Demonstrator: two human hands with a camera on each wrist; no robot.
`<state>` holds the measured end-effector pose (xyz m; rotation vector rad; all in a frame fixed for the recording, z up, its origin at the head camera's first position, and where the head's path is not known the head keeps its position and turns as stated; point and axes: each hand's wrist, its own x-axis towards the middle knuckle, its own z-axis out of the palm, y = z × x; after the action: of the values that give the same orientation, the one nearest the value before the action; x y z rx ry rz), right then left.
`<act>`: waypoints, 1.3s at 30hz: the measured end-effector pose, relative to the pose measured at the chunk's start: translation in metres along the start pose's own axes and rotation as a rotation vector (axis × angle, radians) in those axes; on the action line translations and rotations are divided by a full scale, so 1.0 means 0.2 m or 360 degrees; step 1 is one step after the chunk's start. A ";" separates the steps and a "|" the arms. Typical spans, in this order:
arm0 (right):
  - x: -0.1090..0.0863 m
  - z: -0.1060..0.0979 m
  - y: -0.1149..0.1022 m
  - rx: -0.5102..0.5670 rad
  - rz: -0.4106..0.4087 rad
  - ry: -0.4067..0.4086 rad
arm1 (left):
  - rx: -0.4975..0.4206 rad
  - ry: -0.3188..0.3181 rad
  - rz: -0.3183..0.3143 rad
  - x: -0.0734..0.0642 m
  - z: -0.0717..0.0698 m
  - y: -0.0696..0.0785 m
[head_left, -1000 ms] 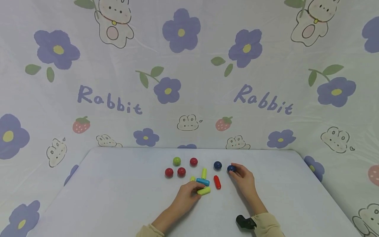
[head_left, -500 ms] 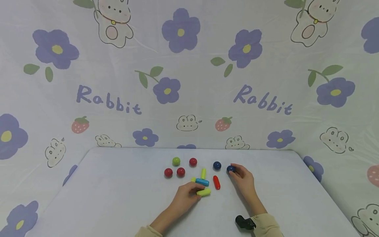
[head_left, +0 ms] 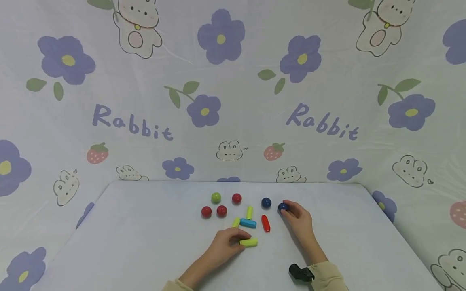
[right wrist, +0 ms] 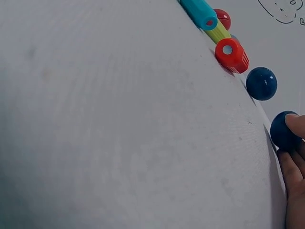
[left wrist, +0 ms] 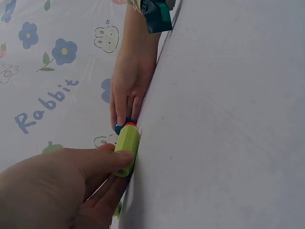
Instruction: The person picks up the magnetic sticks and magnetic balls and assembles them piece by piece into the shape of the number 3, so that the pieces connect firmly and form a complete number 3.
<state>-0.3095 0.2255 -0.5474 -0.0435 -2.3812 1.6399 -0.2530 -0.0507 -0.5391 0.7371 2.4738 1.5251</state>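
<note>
Between thumb and fingers my left hand (head_left: 223, 244) pinches a short yellow-green rod (head_left: 249, 242), held lengthwise close over the white table. In the left wrist view the thumb presses on the rod's side (left wrist: 127, 145). Farther right, my right hand (head_left: 300, 222) grips a dark blue ball (head_left: 282, 207) low at the tabletop; the thumb and fingertips wrap it in the right wrist view. Just beyond the left hand lie a light blue rod (head_left: 248, 223) and two more yellow-green rods, one behind it (head_left: 249, 211) and one at its left end (head_left: 236, 222).
A red rod (head_left: 265, 223) lies between the hands. A second dark blue ball (head_left: 266, 203) sits left of the held one. Three red balls, one of them at the back (head_left: 236, 198), and a green ball (head_left: 216, 197) stand farther left. Patterned cloth (head_left: 233, 121) hangs behind the table (head_left: 145, 242).
My left hand has drawn back toward the front with the yellow-green rod, away from the light blue rod. My right hand keeps its grip on the blue ball in the same place.
</note>
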 end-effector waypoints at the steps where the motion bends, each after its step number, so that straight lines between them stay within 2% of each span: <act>1: 0.00 0.00 0.00 0.0001 0.0007 -0.0010 | 0.0000 -0.0006 0.0002 0.00 0.00 0.00; 11: -0.01 0.00 -0.01 0.0026 0.0001 -0.0018 | -0.0021 -0.0020 -0.0026 -0.01 -0.02 -0.02; 21: -0.01 0.00 -0.01 0.0020 -0.0004 -0.0008 | -0.0089 -0.0010 0.0009 -0.02 -0.02 -0.03; 31: -0.01 -0.02 -0.01 -0.0035 0.0053 -0.0051 | -0.0127 -0.0002 -0.0051 -0.01 -0.01 -0.03; 39: -0.04 -0.04 -0.02 0.0025 0.0057 -0.0102 | -0.0138 -0.0008 -0.0031 -0.01 -0.02 -0.01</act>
<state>-0.2987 0.2296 -0.5432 -0.0314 -2.4281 1.7007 -0.2532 -0.0565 -0.5400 0.6991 2.3873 1.6099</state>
